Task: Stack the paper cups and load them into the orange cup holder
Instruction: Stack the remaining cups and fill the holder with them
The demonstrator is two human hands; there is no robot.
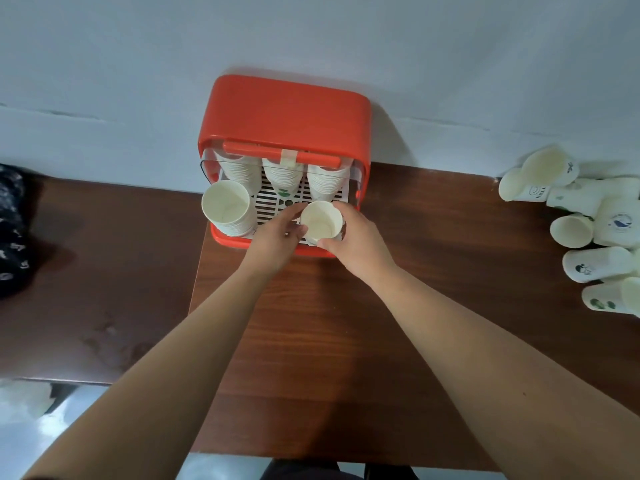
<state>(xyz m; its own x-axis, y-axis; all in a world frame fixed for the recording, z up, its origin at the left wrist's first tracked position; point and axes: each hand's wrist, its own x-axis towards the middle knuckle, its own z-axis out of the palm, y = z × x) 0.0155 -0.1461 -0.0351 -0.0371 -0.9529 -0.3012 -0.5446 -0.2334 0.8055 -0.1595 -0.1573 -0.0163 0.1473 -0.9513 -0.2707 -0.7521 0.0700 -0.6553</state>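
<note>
Orange cup holder (287, 112) stands on the dark wood surface (311, 323), back against the white wall (138, 64), lid raised. Inside, on the white slotted tray (273, 199): three rear stacks (282, 174) of nested paper cups side by side under the lid edge, mouths tilted toward the viewer. One front-left stack (225, 207) sits in the near left corner, mouth up. Both of the person's arms reach in from the near edge. Right hand (356, 240) has the held cup (321, 221) at the holder's front right, above the tray's near edge, mouth up. Grip is closed round it: thumb on the near wall, fingers wrapped over the right and far side. Left hand (277, 233) is on the same cup from the left. Grip is narrow, thumb against the near-left rim and forefinger reaching along the far-left rim, so the wall sits between the two; remaining fingers lie under the hand, position unclear. Cannot tell whether more cups are nested beneath the held one. Cup's base is hidden by the hands; contact with the tray unclear. Loose cups (588, 230) lie on their sides in a heap at the far right of the surface, well apart from the holder, some with printed green or blue marks. Dark cloth (12, 230) with pale lettering sits at the left edge.
</note>
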